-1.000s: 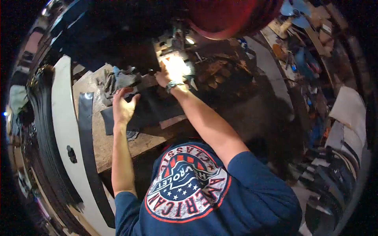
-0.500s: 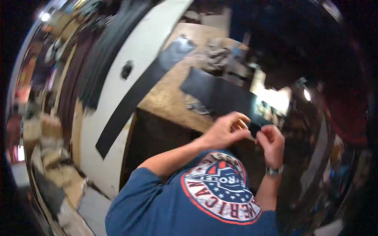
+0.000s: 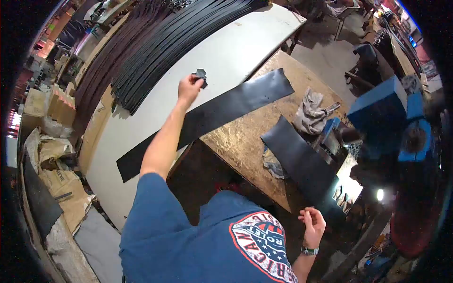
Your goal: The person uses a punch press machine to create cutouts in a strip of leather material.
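Note:
My left hand (image 3: 188,88) reaches over the white table, its fingers closed on a small black piece (image 3: 203,84) that looks like leather. Another small dark piece (image 3: 201,73) shows just beyond its fingertips. Below my left forearm, a long black strip (image 3: 222,106) lies from the white table across onto the worn wooden bench. My right hand (image 3: 313,225), with a watch on its wrist, is held low by the bench's front corner. Its fingers are pinched together; what they hold, if anything, is too small to make out. Near it a wide black sheet (image 3: 302,158) slopes toward a lit work spot.
A thick stack of long black strips (image 3: 179,47) covers the far side of the white table (image 3: 264,35). On the wooden bench (image 3: 240,141) lies a crumpled grey cloth (image 3: 309,111). A blue machine (image 3: 380,106) and a bright lamp (image 3: 380,194) stand at the right.
My hands were together by the lit spot. My left hand has moved away to the small black pieces on the white table; my right hand has lowered. The view has swung.

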`<act>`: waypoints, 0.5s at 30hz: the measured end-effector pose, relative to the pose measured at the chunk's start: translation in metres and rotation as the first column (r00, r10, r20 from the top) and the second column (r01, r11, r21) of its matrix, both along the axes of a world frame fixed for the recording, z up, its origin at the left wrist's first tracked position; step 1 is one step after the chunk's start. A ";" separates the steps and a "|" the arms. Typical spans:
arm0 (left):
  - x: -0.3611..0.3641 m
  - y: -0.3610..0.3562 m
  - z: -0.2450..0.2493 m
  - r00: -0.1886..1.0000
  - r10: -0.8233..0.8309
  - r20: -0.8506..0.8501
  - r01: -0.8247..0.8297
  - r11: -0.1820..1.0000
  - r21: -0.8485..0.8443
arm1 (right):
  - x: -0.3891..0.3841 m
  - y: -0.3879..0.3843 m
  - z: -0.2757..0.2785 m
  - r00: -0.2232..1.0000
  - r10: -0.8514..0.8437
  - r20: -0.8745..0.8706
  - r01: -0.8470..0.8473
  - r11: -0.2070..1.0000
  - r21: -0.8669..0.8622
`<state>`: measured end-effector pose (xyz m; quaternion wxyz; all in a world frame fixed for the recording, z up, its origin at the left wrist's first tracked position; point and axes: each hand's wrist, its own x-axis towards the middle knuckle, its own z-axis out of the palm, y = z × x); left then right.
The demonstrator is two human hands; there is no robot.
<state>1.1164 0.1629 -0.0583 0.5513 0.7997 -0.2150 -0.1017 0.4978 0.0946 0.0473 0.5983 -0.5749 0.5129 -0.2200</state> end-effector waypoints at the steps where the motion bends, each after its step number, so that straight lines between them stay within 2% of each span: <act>1: 0.022 -0.003 0.003 0.988 0.028 -0.150 -0.015 0.996 0.088 | -0.002 0.004 0.002 1.000 -0.016 -0.026 0.016 1.000 0.015; 3: 0.048 -0.007 -0.015 0.958 0.148 0.244 -0.246 0.861 0.445 | -0.014 0.013 0.009 0.991 -0.109 -0.077 0.113 0.992 0.060; 4: 0.054 -0.010 -0.042 0.750 0.230 0.621 -0.535 0.763 0.363 | -0.021 0.017 0.013 0.978 -0.185 -0.098 0.193 0.977 0.084; 5: 0.044 -0.015 -0.035 0.816 0.191 0.545 -0.417 0.848 0.328 | -0.031 0.020 0.015 0.959 -0.259 -0.116 0.271 0.957 0.107; 7: 0.001 -0.023 -0.019 0.912 0.075 0.402 -0.173 0.962 0.212 | -0.060 0.023 0.012 0.898 -0.416 -0.145 0.425 0.904 0.041; 8: -0.040 -0.027 -0.014 0.862 -0.025 0.506 -0.090 0.975 0.201 | -0.071 0.022 0.014 0.851 -0.508 -0.131 0.518 0.854 0.050; 9: -0.100 -0.029 0.010 0.989 -0.143 0.031 0.137 0.980 0.143 | -0.094 0.022 0.003 0.799 -0.599 -0.056 0.602 0.797 0.054; 10: -0.146 -0.028 0.013 0.910 -0.323 0.259 0.285 0.943 0.174 | -0.113 0.019 -0.008 0.741 -0.671 -0.029 0.669 0.734 0.115; 11: -0.197 -0.025 0.007 0.864 -0.461 0.202 0.431 0.885 0.176 | -0.128 0.015 -0.019 0.672 -0.740 -0.008 0.729 0.661 0.177; 12: -0.242 -0.025 0.025 0.789 -0.613 -0.032 0.611 0.780 0.138 | -0.136 0.006 -0.030 0.639 -0.769 -0.001 0.736 0.611 0.292; 13: -0.282 -0.027 0.024 0.751 -0.648 -0.127 0.654 0.756 0.009 | -0.145 0.000 -0.044 0.593 -0.805 -0.002 0.739 0.544 0.397; 14: -0.315 -0.030 0.027 0.705 -0.683 -0.188 0.688 0.724 -0.051 | -0.144 -0.004 -0.054 0.573 -0.815 0.087 0.691 0.537 0.484; 15: -0.338 -0.032 0.029 0.717 -0.671 -0.191 0.681 0.732 -0.012 | -0.148 -0.011 -0.067 0.504 -0.860 0.083 0.673 0.451 0.587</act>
